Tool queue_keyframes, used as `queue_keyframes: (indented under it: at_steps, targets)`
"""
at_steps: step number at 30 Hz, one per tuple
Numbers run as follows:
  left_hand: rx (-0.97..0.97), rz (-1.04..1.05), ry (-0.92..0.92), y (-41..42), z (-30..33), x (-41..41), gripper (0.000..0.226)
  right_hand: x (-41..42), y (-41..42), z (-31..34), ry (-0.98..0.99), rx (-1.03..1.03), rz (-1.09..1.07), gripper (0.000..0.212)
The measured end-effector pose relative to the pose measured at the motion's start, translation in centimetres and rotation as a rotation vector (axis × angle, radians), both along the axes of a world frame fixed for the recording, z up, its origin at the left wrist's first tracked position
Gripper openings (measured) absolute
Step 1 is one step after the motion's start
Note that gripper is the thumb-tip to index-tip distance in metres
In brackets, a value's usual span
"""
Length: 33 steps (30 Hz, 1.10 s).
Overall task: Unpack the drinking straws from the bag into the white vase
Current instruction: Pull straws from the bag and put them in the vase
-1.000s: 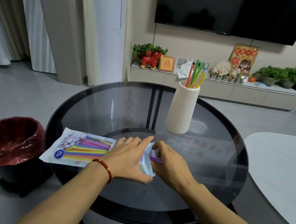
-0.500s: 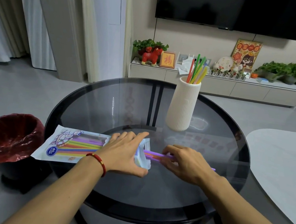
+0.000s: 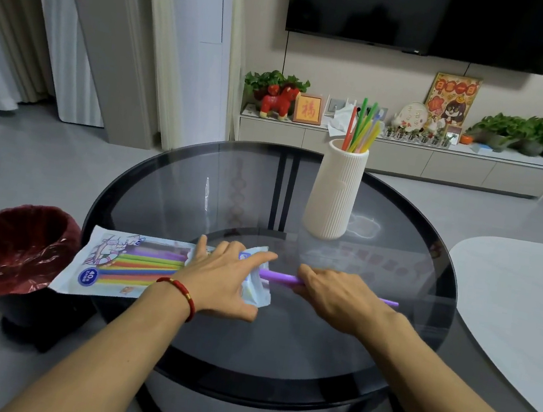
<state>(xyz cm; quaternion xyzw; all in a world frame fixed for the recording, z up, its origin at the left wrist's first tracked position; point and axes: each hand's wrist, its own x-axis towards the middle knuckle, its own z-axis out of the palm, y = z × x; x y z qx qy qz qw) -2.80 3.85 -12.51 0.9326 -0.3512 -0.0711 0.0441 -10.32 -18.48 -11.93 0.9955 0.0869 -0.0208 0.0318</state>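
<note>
- Right hand (image 3: 337,301) is pinching a purple straw (image 3: 279,277), fingers curled round it just past the bag's open mouth, while the far tip pokes out beyond the wrist towards the right.
- Left hand (image 3: 222,282) lies flat with fingers spread, pressing the bag of straws (image 3: 124,264) down onto the glass table (image 3: 176,338) near its open end; nothing is clamped, it simply pins the pack.
- Now the key relation: the straw's long axis runs left to right across the table, in line with the bag, so it looks set to slide straight out sideways towards the right.
- Part of the straw is hidden under the right hand and the bag flap, so how much stays inside cannot be told.
- White vase (image 3: 335,193) stands upright further back on the table, beyond and slightly left of the right hand, already holding several coloured straws (image 3: 363,128) leaning in its mouth.
- Right hand is clearly the nearer one to the vase, so it should carry; the straw will need tipping from lying flat to upright before it goes in.
- Plenty of straws show through the bag's clear window, so by my reading the job is far from done.
- Red-lined bin (image 3: 12,247) sits on the floor, left of the table.
</note>
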Motion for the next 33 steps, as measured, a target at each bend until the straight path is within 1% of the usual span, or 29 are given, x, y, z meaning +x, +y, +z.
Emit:
queue_keyframes:
  at_steps: [3, 6, 9, 11, 12, 13, 14, 15, 16, 17, 18, 20, 21, 22, 23, 24, 25, 26, 27, 28, 29, 31, 33]
  targets:
    - [0.075, 0.009, 0.022, -0.3, 0.1, -0.1, 0.079, -0.8, -2.0, 1.6, 0.021, -0.074, -0.063, 0.025]
    - [-0.003, 0.046, 0.043, -1.5, 0.1, -0.7, 0.061, -2.0, -2.5, 2.7, 0.022, -0.091, -0.048, 0.022]
    - [-0.033, 0.001, -0.045, -2.8, -0.3, -1.3, 0.044, -2.5, -2.1, 3.9, -0.041, -0.113, -0.02, 0.024]
    - [-0.02, -0.027, -0.079, -3.5, -0.6, -1.6, 0.038, -2.8, -2.3, 4.7, -0.075, -0.124, -0.039, 0.027]
    - [-0.026, -0.024, -0.089, -3.8, -0.7, -1.7, 0.037, -3.0, -2.4, 5.0, -0.149, -0.123, -0.014, 0.033]
    - [-0.04, -0.01, -0.096, -3.9, -0.7, -1.6, 0.035, -3.1, -2.6, 5.1, -0.28, -0.113, 0.044, 0.038]
    - [-0.057, 0.008, -0.098, -3.9, -0.8, -1.4, 0.034, -3.5, -2.8, 5.3, -0.441, -0.046, 0.098, 0.036]
    - [-0.08, 0.031, -0.097, -3.8, -0.8, -1.2, 0.035, -4.1, -2.8, 5.5, -0.594, 0.089, 0.149, 0.029]
    - [-0.109, 0.056, -0.095, -3.8, -0.8, -1.0, 0.036, -4.5, -2.5, 5.6, -0.682, 0.253, 0.17, 0.03]
    - [-0.137, 0.081, -0.093, -3.7, -0.7, -0.9, 0.037, -4.7, -1.8, 5.5, -0.683, 0.428, 0.143, 0.04]
    - [-0.159, 0.1, -0.096, -3.7, -0.6, -0.9, 0.038, -4.8, -0.9, 5.1, -0.588, 0.577, 0.084, 0.047]
    - [-0.179, 0.105, -0.11, -3.9, -0.4, -1.2, 0.036, -4.3, 0.8, 3.1, -0.214, 0.737, -0.152, 0.056]
    - [-0.178, 0.095, -0.116, -4.1, -0.3, -1.6, 0.033, -3.9, 1.5, 1.8, -0.037, 0.86, -0.291, 0.057]
    - [-0.174, 0.077, -0.118, -4.4, -0.2, -2.0, 0.029, -3.3, 2.0, 0.4, 0.072, 1.066, -0.414, 0.06]
    - [-0.171, 0.053, -0.115, -4.7, -0.3, -2.5, 0.025, -2.8, 2.5, -0.7, 0.09, 1.291, -0.523, 0.061]
    - [-0.166, 0.027, -0.109, -5.0, -0.4, -3.0, 0.024, -2.1, 2.9, -1.4, 0.045, 1.48, -0.591, 0.057]
    - [-0.159, 0.001, -0.1, -5.3, -0.5, -3.4, 0.024, -1.5, 3.4, -1.7, -0.028, 1.605, -0.612, 0.047]
    - [-0.157, -0.017, -0.094, -5.5, -0.6, -3.6, 0.024, -1.0, 3.7, -1.6, -0.095, 1.667, -0.614, 0.035]
    - [-0.167, -0.023, -0.092, -5.5, -0.6, -3.6, 0.023, -0.5, 4.1, -1.1, -0.157, 1.681, -0.614, 0.024]
    - [-0.186, -0.019, -0.093, -5.4, -0.6, -3.4, 0.022, -0.1, 4.2, -0.7, -0.217, 1.674, -0.63, 0.017]
    - [-0.201, -0.011, -0.091, -5.2, -0.6, -3.2, 0.024, 0.3, 3.9, -0.3, -0.265, 1.672, -0.655, 0.015]
    - [-0.176, 0.013, -0.062, -4.4, -0.8, -2.5, 0.035, 0.6, 2.7, 0.7, -0.342, 1.678, -0.693, 0.013]
    - [-0.113, 0.034, -0.017, -3.7, -1.3, -2.0, 0.049, 0.4, 0.8, 2.2, -0.433, 1.617, -0.68, 0.019]
